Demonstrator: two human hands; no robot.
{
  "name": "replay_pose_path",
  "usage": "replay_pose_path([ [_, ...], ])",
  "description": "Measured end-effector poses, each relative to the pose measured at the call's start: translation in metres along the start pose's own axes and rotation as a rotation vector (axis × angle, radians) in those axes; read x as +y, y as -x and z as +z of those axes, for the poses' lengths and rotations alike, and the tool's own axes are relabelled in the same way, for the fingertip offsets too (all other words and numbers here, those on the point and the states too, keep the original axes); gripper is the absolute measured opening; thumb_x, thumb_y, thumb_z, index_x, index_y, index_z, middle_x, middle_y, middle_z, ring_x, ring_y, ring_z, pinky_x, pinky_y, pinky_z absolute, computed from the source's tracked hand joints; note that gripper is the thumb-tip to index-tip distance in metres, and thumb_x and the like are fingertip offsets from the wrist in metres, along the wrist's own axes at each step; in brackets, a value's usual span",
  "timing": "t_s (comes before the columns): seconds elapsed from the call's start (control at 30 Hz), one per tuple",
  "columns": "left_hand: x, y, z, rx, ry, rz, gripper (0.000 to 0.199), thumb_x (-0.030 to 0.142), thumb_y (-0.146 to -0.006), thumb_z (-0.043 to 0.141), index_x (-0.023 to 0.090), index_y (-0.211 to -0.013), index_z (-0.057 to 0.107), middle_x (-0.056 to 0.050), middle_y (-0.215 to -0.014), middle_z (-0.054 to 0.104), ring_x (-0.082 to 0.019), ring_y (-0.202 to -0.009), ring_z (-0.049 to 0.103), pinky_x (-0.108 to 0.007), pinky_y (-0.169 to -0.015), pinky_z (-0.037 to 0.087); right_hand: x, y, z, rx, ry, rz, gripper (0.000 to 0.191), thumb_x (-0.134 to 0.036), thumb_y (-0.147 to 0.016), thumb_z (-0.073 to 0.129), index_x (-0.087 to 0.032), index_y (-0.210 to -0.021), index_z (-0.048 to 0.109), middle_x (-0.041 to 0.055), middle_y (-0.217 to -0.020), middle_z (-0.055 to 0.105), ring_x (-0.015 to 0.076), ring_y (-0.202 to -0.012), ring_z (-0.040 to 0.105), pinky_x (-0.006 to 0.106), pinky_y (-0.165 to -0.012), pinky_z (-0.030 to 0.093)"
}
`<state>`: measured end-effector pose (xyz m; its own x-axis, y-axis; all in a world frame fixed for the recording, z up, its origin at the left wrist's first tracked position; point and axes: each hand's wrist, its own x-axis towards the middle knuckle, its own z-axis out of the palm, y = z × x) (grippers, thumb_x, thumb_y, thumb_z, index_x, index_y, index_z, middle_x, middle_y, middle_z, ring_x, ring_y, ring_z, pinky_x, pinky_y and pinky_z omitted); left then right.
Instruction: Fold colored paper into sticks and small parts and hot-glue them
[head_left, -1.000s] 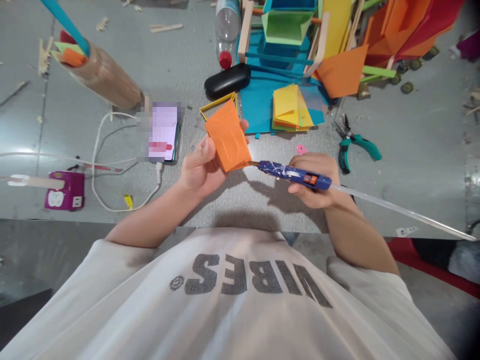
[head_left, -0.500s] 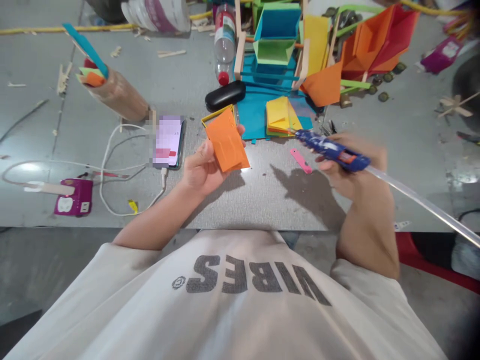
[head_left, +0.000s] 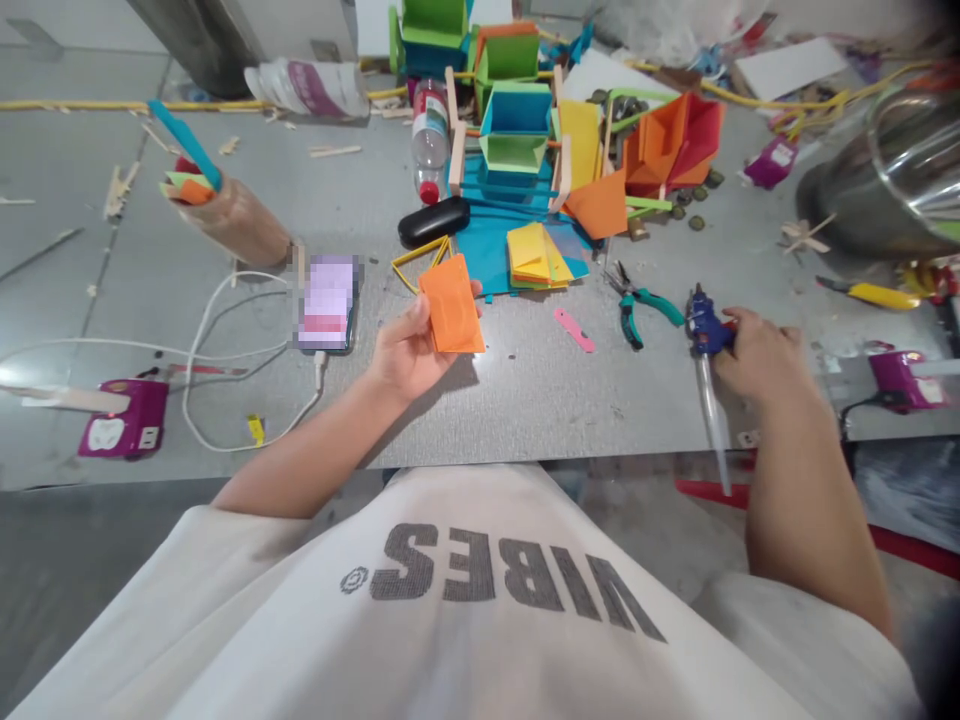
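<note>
My left hand pinches an orange paper piece above the table, thumb in front and fingers behind. At the right, my right hand is closed about the handle of a blue glue gun, whose nozzle points away from me. From the gun's rear a long clear glue stick runs out past the table's front edge. Teal-handled pliers lie left of the gun. Between the hands are a pink strip and a stack of yellow paper pieces.
Behind the stack stands a wood-and-paper model. A black case and a plastic bottle lie left of it. A phone with a white cable is farther left. A metal pot stands back right; yellow-handled cutters lie nearby.
My right hand has moved right with the glue gun, down to the table, and the gun has turned to point forward. The pliers now show. My left hand still holds the orange paper.
</note>
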<state>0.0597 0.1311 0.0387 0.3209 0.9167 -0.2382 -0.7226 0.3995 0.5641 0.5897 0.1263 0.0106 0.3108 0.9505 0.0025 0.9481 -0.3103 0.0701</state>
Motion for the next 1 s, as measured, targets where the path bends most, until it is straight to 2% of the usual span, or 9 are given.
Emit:
replay_pose_path([
  [0.1,0.001,-0.001,-0.001,0.020,-0.003,0.003,0.045,0.042,-0.110,0.070,0.027,-0.152,0.071,-0.008,-0.131,0.085,-0.021,-0.101,0.084,-0.030,-0.084,0.068,0.006,-0.005,-0.002,-0.011,0.039,-0.002,0.083,-0.001,-0.067,0.084,-0.011,-0.149,0.076,0.0357,-0.129,0.078,0.0334,-0.101,0.066,0.049,-0.085,0.028],
  [0.2,0.001,-0.003,0.000,0.042,0.005,-0.004,0.046,0.046,-0.110,0.070,0.027,-0.153,0.071,-0.008,-0.132,0.084,-0.020,-0.100,0.083,-0.030,-0.082,0.067,-0.012,0.001,-0.023,0.084,0.091,-0.016,0.060,-0.004,-0.071,0.083,-0.013,-0.130,0.086,0.0343,-0.133,0.077,0.0382,-0.111,0.065,0.052,-0.084,0.027],
  [0.27,0.001,-0.004,0.000,0.042,0.021,-0.011,0.047,0.045,-0.111,0.069,0.026,-0.153,0.070,-0.008,-0.129,0.084,-0.020,-0.097,0.083,-0.030,-0.080,0.066,-0.048,0.012,-0.043,0.224,0.045,-0.106,0.043,-0.009,-0.081,0.078,-0.013,-0.123,0.087,0.0311,-0.132,0.077,0.0385,-0.117,0.065,0.053,-0.086,0.031],
  [0.3,0.000,-0.004,0.001,0.040,0.028,-0.015,0.046,0.044,-0.111,0.067,0.025,-0.153,0.070,-0.009,-0.128,0.085,-0.020,-0.096,0.083,-0.030,-0.079,0.066,-0.073,0.019,-0.053,0.270,-0.020,-0.214,0.040,-0.014,-0.087,0.076,-0.015,-0.126,0.086,0.0282,-0.131,0.078,0.0361,-0.117,0.066,0.051,-0.087,0.035],
  [0.4,-0.002,-0.004,0.001,0.039,0.044,-0.026,0.043,0.040,-0.113,0.063,0.024,-0.152,0.070,-0.009,-0.127,0.084,-0.020,-0.095,0.083,-0.031,-0.078,0.067,-0.161,0.034,-0.073,0.231,-0.186,-0.560,0.033,-0.034,-0.107,0.062,-0.020,-0.128,0.083,0.0173,-0.130,0.080,0.0314,-0.117,0.069,0.045,-0.089,0.042],
  [0.5,-0.003,-0.002,0.001,0.038,0.059,-0.037,0.041,0.037,-0.113,0.061,0.022,-0.149,0.072,-0.009,-0.127,0.084,-0.020,-0.096,0.082,-0.031,-0.081,0.067,-0.232,0.029,-0.074,0.188,-0.125,-0.622,0.041,-0.045,-0.111,0.056,-0.018,-0.127,0.082,0.0171,-0.129,0.078,0.0314,-0.109,0.067,0.042,-0.083,0.038],
  [0.57,-0.002,-0.001,0.002,0.039,0.063,-0.041,0.041,0.036,-0.112,0.062,0.022,-0.150,0.071,-0.009,-0.128,0.084,-0.020,-0.096,0.082,-0.030,-0.082,0.067,-0.257,0.019,-0.069,0.167,-0.059,-0.596,0.044,-0.047,-0.112,0.056,-0.015,-0.126,0.082,0.0187,-0.126,0.077,0.0303,-0.103,0.064,0.040,-0.079,0.033],
  [0.7,0.001,0.002,0.006,0.051,0.071,-0.045,0.045,0.036,-0.113,0.064,0.023,-0.156,0.067,-0.009,-0.125,0.084,-0.019,-0.094,0.082,-0.029,-0.080,0.066,-0.271,0.004,-0.057,0.107,-0.022,-0.607,0.050,-0.049,-0.112,0.051,-0.013,-0.122,0.084,0.0191,-0.116,0.078,0.0287,-0.093,0.062,0.040,-0.075,0.027],
  [1.0,0.001,0.001,0.004,0.030,0.114,-0.064,0.045,0.034,-0.113,0.063,0.023,-0.156,0.067,-0.009,-0.126,0.084,-0.019,-0.097,0.083,-0.029,-0.083,0.066,-0.277,-0.005,-0.046,0.122,-0.009,-0.652,0.052,-0.035,-0.111,0.038,-0.013,-0.107,0.086,0.0215,-0.107,0.079,0.0277,-0.084,0.058,0.042,-0.075,0.024],
])
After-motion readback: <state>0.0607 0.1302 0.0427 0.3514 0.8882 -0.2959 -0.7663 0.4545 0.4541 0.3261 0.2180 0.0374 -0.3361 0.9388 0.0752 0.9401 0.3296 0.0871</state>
